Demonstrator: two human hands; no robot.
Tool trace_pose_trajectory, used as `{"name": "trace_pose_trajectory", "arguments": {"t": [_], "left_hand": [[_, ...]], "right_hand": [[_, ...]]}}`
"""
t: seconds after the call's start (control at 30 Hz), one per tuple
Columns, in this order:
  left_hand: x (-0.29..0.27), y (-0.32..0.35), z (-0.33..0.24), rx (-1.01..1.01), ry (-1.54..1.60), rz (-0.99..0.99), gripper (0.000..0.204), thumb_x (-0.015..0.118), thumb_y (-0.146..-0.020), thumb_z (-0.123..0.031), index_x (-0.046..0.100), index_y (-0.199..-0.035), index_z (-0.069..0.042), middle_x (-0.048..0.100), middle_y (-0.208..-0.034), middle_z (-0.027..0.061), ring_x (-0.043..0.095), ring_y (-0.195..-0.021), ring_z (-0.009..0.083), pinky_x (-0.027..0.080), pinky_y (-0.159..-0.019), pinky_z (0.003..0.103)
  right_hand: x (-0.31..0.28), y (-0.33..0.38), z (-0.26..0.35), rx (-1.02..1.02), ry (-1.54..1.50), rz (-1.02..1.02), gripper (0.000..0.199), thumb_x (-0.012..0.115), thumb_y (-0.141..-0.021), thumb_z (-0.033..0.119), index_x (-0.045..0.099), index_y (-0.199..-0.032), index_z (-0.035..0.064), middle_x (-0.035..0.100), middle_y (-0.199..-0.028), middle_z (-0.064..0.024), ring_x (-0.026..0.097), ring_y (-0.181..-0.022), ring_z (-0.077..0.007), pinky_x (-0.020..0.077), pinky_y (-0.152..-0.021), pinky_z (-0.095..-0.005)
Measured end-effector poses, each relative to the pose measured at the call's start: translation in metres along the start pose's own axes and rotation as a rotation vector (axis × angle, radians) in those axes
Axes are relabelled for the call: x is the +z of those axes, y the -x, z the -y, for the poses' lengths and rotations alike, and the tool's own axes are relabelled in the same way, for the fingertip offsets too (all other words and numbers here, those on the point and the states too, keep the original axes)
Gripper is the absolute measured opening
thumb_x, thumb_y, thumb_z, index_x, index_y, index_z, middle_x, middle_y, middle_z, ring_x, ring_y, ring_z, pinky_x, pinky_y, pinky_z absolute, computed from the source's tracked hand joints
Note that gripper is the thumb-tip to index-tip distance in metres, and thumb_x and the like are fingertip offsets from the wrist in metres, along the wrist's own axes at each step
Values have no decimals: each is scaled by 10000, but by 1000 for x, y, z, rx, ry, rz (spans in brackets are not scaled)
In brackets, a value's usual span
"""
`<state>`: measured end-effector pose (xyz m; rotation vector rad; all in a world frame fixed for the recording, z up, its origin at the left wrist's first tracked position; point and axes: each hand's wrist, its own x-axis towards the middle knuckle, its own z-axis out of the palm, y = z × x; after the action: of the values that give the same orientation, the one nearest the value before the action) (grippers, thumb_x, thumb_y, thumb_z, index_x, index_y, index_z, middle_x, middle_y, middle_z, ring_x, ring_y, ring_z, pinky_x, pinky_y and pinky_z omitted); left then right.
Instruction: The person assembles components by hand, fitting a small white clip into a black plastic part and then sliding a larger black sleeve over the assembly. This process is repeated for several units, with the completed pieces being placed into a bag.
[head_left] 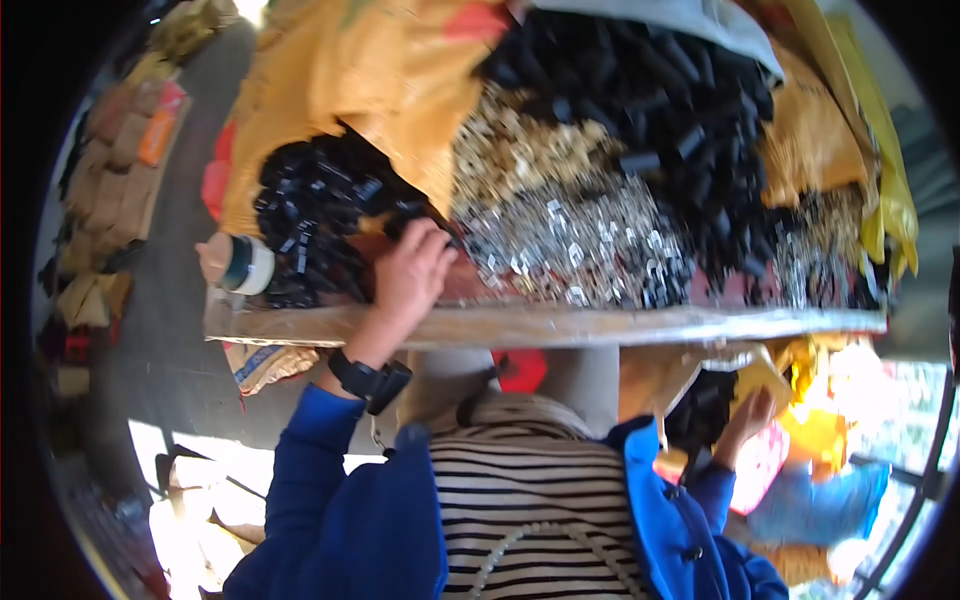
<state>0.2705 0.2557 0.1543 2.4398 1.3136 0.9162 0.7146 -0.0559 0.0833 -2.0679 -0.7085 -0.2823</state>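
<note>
My left hand [412, 270] reaches over the workbench at the right side of a pile of small glossy black pieces [315, 215]. Its fingers are curled down around a dark piece [447, 238], whose shape is mostly hidden. To the right of this hand lie heaps of small silver metal pieces [570, 240] and brass-coloured pieces [520, 150]. Below the bench on the right, my right hand [748, 425] is closed beside an open bag [690, 375] with black pieces [703, 405] inside. What its fingers hold cannot be made out.
Black cylindrical pieces [690, 130] spill from a large sack at the back. An orange woven sack [380, 70] slumps at the back left. A round container [250, 265] stands at the bench's left end. The bench's front edge [560, 325] runs before my lap. Stacked packages [125, 165] stand far left.
</note>
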Motion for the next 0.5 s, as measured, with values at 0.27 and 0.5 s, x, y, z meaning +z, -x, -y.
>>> {"name": "trace_pose_trajectory", "arguments": {"t": [0.27, 0.5], "left_hand": [[43, 9, 24, -63, 188, 180, 139, 538, -770, -138, 508, -819, -12, 522, -864, 85, 548, -609, 183, 444, -530, 258], [24, 19, 20, -712, 981, 242, 191, 493, -825, -208, 525, -838, -20, 555, -746, 78, 535, -561, 126, 422, -464, 192]], "right_hand": [[110, -6, 140, -271, -247, 484, 103, 552, -707, -12, 553, -809, 6, 501, -671, -39, 469, -586, -118, 386, -547, -222], [175, 43, 217, -622, -342, 876, 101, 576, -672, -14, 559, -769, 8, 503, -651, -75, 507, -544, -175, 398, -485, -244]]}}
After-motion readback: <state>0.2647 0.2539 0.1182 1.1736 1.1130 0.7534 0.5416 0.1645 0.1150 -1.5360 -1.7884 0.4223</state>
